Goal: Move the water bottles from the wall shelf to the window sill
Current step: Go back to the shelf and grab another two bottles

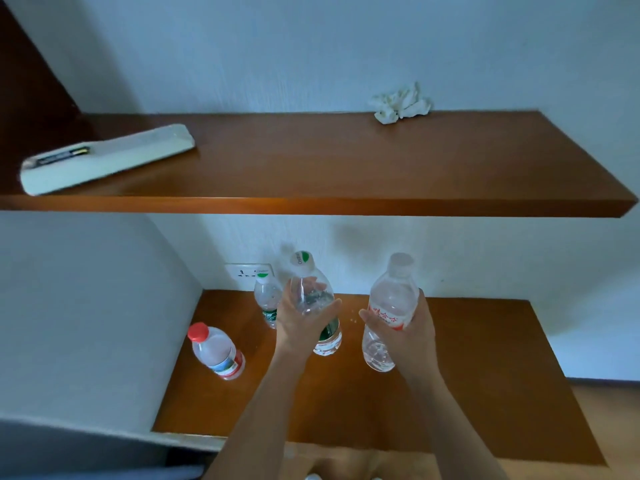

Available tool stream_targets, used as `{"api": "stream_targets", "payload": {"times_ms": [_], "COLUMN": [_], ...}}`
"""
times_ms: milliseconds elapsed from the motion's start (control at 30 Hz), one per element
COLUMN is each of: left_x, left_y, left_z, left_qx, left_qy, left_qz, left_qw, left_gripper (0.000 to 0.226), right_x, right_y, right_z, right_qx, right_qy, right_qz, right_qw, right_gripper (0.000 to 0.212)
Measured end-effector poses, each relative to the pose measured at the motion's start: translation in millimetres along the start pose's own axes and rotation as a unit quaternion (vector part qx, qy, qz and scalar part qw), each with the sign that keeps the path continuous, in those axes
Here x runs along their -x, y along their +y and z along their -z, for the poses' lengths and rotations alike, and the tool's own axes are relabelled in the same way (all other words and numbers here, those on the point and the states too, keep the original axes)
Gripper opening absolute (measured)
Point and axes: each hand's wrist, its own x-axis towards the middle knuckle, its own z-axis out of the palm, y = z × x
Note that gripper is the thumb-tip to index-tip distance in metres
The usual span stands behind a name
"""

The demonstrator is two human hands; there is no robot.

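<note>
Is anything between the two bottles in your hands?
No object: head view shows bare lower shelf with tiny pale specks between the green-label bottle and red-label bottle.

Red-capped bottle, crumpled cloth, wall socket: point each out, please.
red-capped bottle point(215, 352): head view, its clear body.
crumpled cloth point(401, 105): head view, its middle folds.
wall socket point(240, 271): head view, its white faceplate.

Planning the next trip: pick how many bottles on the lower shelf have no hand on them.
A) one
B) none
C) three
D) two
D: only the red-capped bottle and small green-capped bottle stand untouched; the left hand grips the larger green-label bottle, the right hand the red-label bottle.
</note>
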Motion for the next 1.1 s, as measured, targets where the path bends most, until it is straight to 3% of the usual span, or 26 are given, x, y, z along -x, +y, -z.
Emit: {"api": "stream_targets", "payload": {"times_ms": [100,233,433,600,867,1100], "left_x": [10.6,27.3,58.8,100.0,217.8,345.6], "left_y": [1.9,-0.4,-4.7,-3.5,-30.2,-47.6], "left_z": [11.1,30.2,63.8,94.2,139.8,156.5], "left_qx": [-0.001,0.01,0.029,0.013,-0.008,0.01], "left_qy": [0.002,0.019,0.111,0.236,0.46,0.634], "left_qz": [-0.019,-0.039,-0.059,-0.051,-0.001,0.058], "left_qw": [1.0,0.999,0.992,0.97,0.888,0.771], "left_gripper": [0.04,0.047,0.059,0.063,0.045,0.043], "right_x": [5.9,10.8,23.2,36.1,118.8,224.7], "right_y": [-6.2,-15.7,-31.6,-45.4,-62.7,-73.0], "right_z": [-6.0,-23.4,-57.1,-82.1,-123.5,-153.9], "right_qx": [0.003,-0.013,-0.052,-0.077,-0.125,-0.111], "right_qy": [-0.02,-0.061,-0.199,-0.319,-0.517,-0.681], "right_qz": [0.016,0.039,0.059,0.08,0.142,0.154], "right_qw": [1.0,0.997,0.977,0.941,0.835,0.707], "right_gripper": [0.069,0.069,0.084,0.067,0.074,0.071]}}
